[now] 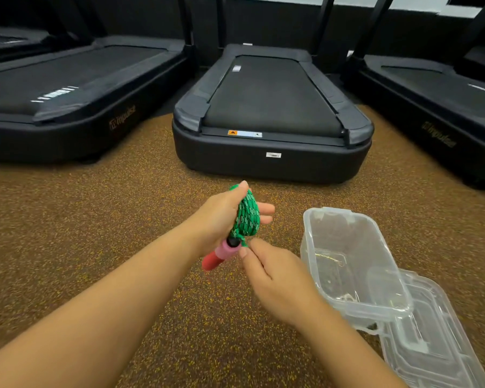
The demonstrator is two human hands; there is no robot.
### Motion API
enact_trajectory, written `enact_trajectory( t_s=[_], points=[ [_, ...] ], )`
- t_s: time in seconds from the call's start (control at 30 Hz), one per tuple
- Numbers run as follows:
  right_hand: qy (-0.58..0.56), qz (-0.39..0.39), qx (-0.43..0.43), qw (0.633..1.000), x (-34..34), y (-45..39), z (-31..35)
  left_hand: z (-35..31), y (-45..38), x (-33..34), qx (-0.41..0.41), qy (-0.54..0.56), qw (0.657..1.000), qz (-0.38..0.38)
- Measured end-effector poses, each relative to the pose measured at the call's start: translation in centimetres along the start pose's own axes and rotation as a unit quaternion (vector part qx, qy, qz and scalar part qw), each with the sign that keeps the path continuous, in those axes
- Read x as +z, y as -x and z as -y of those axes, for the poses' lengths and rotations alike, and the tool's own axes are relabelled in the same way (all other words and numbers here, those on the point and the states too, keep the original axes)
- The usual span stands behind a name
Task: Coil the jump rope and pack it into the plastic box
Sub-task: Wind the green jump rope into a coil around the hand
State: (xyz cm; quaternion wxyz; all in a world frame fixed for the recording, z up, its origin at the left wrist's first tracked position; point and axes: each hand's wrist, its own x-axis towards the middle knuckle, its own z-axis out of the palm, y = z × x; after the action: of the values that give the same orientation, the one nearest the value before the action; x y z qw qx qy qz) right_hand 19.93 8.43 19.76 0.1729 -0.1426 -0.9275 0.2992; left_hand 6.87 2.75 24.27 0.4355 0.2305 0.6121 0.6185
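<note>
My left hand [221, 217] grips the coiled green jump rope [247, 217] while my right hand [275, 278] pinches its strand just below, the open plastic box [347, 264] just right.

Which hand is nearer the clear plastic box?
The right hand, just left of the clear plastic box on the floor. The left hand is farther left, holding the coiled green jump rope.

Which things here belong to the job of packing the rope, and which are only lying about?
Belonging to the job:
- green jump rope, coiled, gripped by the left hand
- its pink handle
- right hand, pinching the rope near the handle
- open plastic box on the floor
- its lid beside it

Only standing around:
- treadmills
- speckled floor
</note>
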Motion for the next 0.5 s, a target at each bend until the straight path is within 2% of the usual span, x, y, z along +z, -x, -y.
enact_trajectory(
  t_s=[0.1, 0.23, 0.3, 0.37, 0.43, 0.5],
  points=[
    [-0.06, -0.014, 0.01, 0.998, -1.6, -0.7, 0.6, 0.6, -0.3, -0.4, -0.012, -0.063, 0.998, 0.03],
    [-0.165, -0.028, 0.04, 0.985, -2.9, -1.2, 0.3, 1.3, -1.1, -1.2, -0.008, -0.096, 0.995, 0.022],
    [-0.216, -0.014, 0.054, 0.975, -3.5, -1.4, 0.4, 1.1, -0.9, -1.2, -0.013, -0.109, 0.992, 0.068],
    [-0.289, 0.002, 0.077, 0.954, -4.1, -1.5, 0.4, 0.7, -0.3, -1.2, -0.013, -0.166, 0.975, 0.148],
    [-0.337, -0.021, 0.117, 0.934, -4.8, -1.6, 0.2, 0.5, 0.2, -1.3, -0.012, -0.228, 0.953, 0.201],
    [-0.372, -0.037, 0.148, 0.916, -5.2, -1.6, -0.5, 0.2, 0.6, -1.3, -0.032, -0.221, 0.945, 0.238]
  ],
)
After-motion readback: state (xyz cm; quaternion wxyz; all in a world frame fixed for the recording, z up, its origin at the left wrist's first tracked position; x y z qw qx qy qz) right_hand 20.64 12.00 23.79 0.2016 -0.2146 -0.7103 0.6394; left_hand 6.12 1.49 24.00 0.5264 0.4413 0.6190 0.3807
